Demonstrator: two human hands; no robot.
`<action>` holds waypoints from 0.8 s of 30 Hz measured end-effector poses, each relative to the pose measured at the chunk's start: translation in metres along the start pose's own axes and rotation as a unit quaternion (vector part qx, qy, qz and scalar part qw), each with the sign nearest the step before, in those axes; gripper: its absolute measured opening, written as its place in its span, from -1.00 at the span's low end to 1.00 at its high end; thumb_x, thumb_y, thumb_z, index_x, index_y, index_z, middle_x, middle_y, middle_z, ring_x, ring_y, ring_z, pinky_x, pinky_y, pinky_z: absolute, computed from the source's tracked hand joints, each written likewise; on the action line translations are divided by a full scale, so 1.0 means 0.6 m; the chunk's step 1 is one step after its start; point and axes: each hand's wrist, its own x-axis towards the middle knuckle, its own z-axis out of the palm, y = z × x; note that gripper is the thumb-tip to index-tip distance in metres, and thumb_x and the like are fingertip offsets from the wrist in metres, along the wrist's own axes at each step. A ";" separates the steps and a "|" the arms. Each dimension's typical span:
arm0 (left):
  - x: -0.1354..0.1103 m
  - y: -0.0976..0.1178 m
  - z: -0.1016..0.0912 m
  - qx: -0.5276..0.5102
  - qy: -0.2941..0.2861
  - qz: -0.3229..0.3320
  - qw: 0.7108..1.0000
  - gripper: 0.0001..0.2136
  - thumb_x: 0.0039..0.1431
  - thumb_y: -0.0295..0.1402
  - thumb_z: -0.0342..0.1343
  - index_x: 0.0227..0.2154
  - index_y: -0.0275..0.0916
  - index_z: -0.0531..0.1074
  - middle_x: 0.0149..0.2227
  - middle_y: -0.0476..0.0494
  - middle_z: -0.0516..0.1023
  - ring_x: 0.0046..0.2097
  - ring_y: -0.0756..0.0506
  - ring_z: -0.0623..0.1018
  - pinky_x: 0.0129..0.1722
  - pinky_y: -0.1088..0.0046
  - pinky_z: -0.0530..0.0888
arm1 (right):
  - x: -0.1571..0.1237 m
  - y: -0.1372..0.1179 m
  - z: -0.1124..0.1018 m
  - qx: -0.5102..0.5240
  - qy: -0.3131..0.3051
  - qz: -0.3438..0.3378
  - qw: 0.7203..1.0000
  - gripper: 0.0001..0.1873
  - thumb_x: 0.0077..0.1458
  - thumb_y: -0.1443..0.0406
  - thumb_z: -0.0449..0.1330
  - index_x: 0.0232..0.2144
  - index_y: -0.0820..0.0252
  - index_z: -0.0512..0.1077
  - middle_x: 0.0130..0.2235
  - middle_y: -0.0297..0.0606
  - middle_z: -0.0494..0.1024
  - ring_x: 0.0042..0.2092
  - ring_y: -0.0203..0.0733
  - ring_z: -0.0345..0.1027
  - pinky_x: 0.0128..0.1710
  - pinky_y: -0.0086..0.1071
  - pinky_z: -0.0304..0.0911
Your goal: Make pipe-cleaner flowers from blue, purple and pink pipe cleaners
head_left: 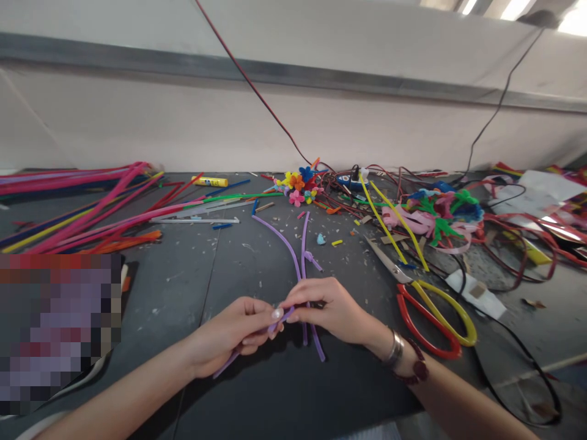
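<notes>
Both left hand (233, 333) and right hand (328, 308) pinch purple pipe cleaners (293, 256) between closed fingers (275, 314), stems extending forward

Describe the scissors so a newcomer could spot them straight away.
Start at the dark worktable, then look just right of the right hand. The scissors lie flat there; one red and one yellow handle loop set them apart from the straight yellow pipe cleaners alongside.

Scissors (403, 278) are laid at the right of the table (257, 391), a glue stick (210, 181) and flowers (300, 183) farther back near the wall (137, 122).
</notes>
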 end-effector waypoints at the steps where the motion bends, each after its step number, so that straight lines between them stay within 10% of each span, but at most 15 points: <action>1: 0.000 -0.001 0.000 -0.001 -0.001 0.002 1.000 -0.75 -0.04 -0.27 0.18 -0.60 -0.37 0.36 -0.59 0.05 0.28 -0.64 0.17 -0.01 -0.66 0.57 -0.13 | 0.000 -0.001 0.001 0.015 -0.001 0.015 1.000 -0.84 -0.03 0.32 0.23 -0.32 0.20 0.51 -0.37 -0.28 0.51 -0.34 -0.35 0.36 -0.33 -0.49 0.27; 12: -0.001 -0.003 -0.010 -0.009 -0.023 0.008 1.000 -0.76 -0.08 -0.22 0.21 -0.53 -0.36 0.45 -0.60 0.05 0.20 -0.59 0.12 -0.02 -0.63 0.55 -0.10 | -0.001 0.002 -0.001 0.268 -0.020 0.127 0.955 -0.85 -0.17 0.31 0.31 -0.47 0.29 0.47 -0.42 -0.29 0.51 -0.36 -0.33 0.38 -0.32 -0.44 0.29; 24: 0.001 -0.005 -0.003 0.134 0.044 0.064 0.988 -0.75 -0.11 -0.28 0.23 -0.66 -0.30 0.31 -0.68 0.14 0.10 -0.60 0.10 0.03 -0.63 0.53 -0.08 | -0.007 -0.004 -0.004 0.078 -0.053 0.071 0.993 -0.86 -0.13 0.30 0.29 -0.46 0.28 0.47 -0.46 -0.33 0.47 -0.42 -0.37 0.32 -0.38 -0.49 0.24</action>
